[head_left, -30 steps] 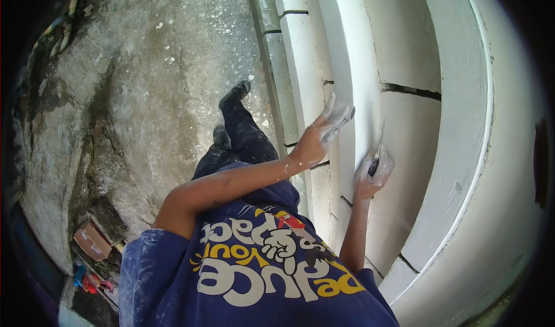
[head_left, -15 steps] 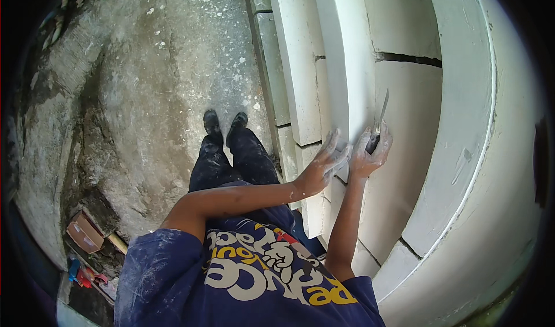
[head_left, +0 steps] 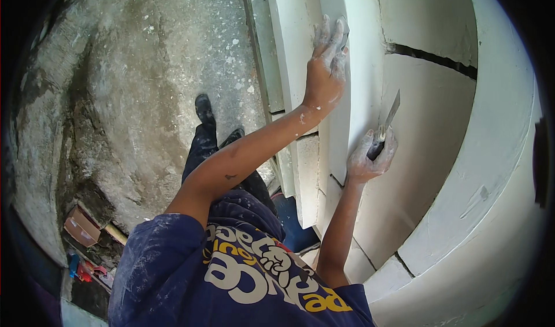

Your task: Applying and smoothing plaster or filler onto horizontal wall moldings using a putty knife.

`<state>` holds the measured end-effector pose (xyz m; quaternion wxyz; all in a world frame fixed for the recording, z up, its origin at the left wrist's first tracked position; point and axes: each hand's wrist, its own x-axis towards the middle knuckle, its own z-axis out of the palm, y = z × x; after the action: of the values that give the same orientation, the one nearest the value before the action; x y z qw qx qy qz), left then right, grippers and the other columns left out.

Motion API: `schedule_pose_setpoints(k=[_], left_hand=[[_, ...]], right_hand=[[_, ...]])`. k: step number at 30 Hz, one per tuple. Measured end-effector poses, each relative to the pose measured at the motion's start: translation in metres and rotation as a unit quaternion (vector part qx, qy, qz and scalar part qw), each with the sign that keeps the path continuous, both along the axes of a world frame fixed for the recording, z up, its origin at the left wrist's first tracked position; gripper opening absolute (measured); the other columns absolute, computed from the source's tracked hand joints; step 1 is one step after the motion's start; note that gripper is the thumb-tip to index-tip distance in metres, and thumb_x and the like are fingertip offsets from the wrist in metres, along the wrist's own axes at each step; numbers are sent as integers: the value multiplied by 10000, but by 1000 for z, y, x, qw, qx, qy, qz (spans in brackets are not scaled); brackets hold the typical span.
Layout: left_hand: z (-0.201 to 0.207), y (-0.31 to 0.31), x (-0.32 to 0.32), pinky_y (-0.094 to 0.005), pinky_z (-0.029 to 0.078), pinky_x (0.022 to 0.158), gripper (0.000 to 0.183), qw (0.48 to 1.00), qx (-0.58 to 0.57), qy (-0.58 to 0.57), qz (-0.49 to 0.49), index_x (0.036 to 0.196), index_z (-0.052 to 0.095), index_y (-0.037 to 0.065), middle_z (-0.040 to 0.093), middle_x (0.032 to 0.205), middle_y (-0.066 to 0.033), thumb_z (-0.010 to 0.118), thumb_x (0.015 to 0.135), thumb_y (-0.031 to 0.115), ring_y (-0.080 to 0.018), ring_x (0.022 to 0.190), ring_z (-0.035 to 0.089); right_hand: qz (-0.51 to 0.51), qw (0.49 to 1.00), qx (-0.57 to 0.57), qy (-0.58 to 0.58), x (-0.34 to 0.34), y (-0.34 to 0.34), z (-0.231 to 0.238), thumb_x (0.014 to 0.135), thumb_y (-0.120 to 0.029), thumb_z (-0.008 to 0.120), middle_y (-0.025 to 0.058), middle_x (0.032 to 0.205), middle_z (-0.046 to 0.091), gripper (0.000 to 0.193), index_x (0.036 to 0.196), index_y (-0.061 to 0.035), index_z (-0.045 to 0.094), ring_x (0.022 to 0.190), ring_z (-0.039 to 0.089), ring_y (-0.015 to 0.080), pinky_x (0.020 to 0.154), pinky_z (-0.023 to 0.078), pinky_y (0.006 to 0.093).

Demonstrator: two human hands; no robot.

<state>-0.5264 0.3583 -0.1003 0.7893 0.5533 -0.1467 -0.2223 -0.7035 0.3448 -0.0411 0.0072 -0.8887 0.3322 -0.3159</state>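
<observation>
My left hand (head_left: 325, 61), coated in white dust, reaches forward along the edge of a long white ledge (head_left: 363, 67). Its fingers are pressed together against the ledge, around a thin grey flat piece (head_left: 346, 33) whose kind I cannot make out. Lower and to the right, my right hand (head_left: 373, 156) is closed around the dark handle of a putty knife (head_left: 392, 111). The narrow metal blade points forward and away from me, over the white panel (head_left: 425, 96) beside the ledge. White powder covers these fingers too.
Stepped white panels with dark gaps (head_left: 430, 58) run along my right, and a curved pale wall (head_left: 503, 171) stands beyond. On the left lies a rough, paint-spotted concrete floor (head_left: 150, 67), with a cardboard box (head_left: 82, 227) at the lower left. A blue object (head_left: 295, 223) is near my legs.
My left hand has moved forward along the ledge, away from my right hand. The right hand has shifted slightly, still gripping the putty knife, whose blade leans more to the right. My feet have shifted.
</observation>
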Motion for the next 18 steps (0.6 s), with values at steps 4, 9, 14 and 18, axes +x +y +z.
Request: schedule_pose_setpoints(k=[4,9,14,18], left_hand=[[-8,51,-88,-499,206,1221,637,993,26,-79,-87,1525,416,90,232,1642,-186,490,909,-58,-452,1509,170],[-6,47,-85,-515,202,1219,609,992,21,-79,-92,1529,398,65,246,1638,-178,518,934,19,-458,1506,176],[3,21,-59,-532,150,1219,652,996,37,-65,-46,1562,316,59,203,1652,-177,547,952,56,-424,1525,133],[6,61,-102,-598,110,1207,699,985,92,-71,-130,1584,246,56,139,1660,-200,543,953,94,-454,1521,100]], right_hand=[[-9,1000,5,13,-7,-1,1,857,18,675,203,1012,639,331,1173,97,614,831,631,307,704,516,372],[-15,999,1,31,-2,0,3,853,9,677,194,1005,638,332,1169,94,619,831,629,291,705,514,368],[-21,999,-6,31,-1,0,4,845,9,683,186,1001,642,336,1165,91,623,835,631,288,718,518,368],[-31,999,4,36,-2,2,3,829,25,672,228,999,636,348,1172,77,638,847,632,347,730,526,410]])
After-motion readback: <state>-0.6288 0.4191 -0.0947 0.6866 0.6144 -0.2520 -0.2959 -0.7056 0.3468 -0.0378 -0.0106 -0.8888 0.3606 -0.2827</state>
